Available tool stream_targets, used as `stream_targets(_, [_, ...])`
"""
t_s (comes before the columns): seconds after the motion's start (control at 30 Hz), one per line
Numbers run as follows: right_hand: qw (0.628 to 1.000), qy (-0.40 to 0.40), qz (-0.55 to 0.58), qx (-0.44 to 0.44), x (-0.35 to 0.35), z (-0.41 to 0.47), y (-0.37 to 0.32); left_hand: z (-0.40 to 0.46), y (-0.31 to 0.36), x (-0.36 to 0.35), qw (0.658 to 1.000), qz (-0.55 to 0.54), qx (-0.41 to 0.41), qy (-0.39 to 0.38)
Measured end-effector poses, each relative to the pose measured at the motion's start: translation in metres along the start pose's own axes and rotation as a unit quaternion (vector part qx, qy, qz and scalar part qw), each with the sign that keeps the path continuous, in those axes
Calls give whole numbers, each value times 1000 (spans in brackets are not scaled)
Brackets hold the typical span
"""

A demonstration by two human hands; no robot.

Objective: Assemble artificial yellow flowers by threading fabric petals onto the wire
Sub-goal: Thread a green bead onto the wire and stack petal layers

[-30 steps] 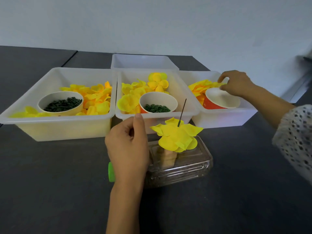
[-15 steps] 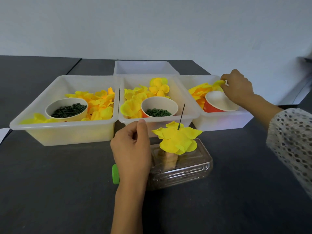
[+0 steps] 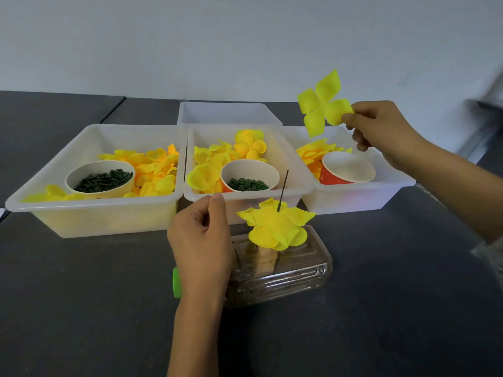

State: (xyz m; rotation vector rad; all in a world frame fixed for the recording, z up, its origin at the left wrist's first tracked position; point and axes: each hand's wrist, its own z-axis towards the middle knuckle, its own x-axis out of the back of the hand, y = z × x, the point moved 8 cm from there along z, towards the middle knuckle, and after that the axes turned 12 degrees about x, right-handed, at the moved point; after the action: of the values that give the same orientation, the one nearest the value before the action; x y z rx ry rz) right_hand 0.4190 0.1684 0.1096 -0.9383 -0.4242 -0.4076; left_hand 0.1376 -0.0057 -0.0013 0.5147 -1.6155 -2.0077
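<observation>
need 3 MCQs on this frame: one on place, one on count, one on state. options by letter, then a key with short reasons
1. Where is the wire?
A. lying in the left bin
B. standing up through the yellow petals on the clear bottle
C. in the right hand

2. How many paper cups show?
A. one
B. two
C. three

3. What is the right hand doing?
A. pinching a four-lobed yellow petal piece in the air
B. resting flat on the table
C. gripping a cup

Key:
1 B: the wire rises from the stacked petals above the bottle.
2 C: left cup and middle cup hold dark green bits; the right cup shows only its white inside.
3 A: its fingertips pinch one lobe of the petal piece, above the right bin.
</observation>
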Motion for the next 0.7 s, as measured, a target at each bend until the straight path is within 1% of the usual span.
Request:
stream_targets(0.1, [998,-37,12,53,-9,-27,-35,-1,2,-1,1000,-15,-6,-8])
stream_targets(0.23, [986,-80,117,86,-28,-65,-70,-2,5,-4,999,-29,-23,-29])
stream_targets(0.33, [973,-101,192,74,-43,-83,-80,-2,5,-9,998,-32,-23,-53])
stream_targets(0.47, [947,-117,299,17,-58,-93,-78,-3,3,-18,995,-41,-17,-93])
stream_targets(0.53, [945,-119,303,15,-61,-95,-78,-3,3,-19,995,-37,-19,-94])
stream_targets(0.63, [959,-107,260,30,-62,-98,-78,-1,-1,-16,997,-35,-8,-74])
stream_targets(0.7, [961,-104,255,32,-65,-102,-78,1,-5,-15,997,-37,7,-71])
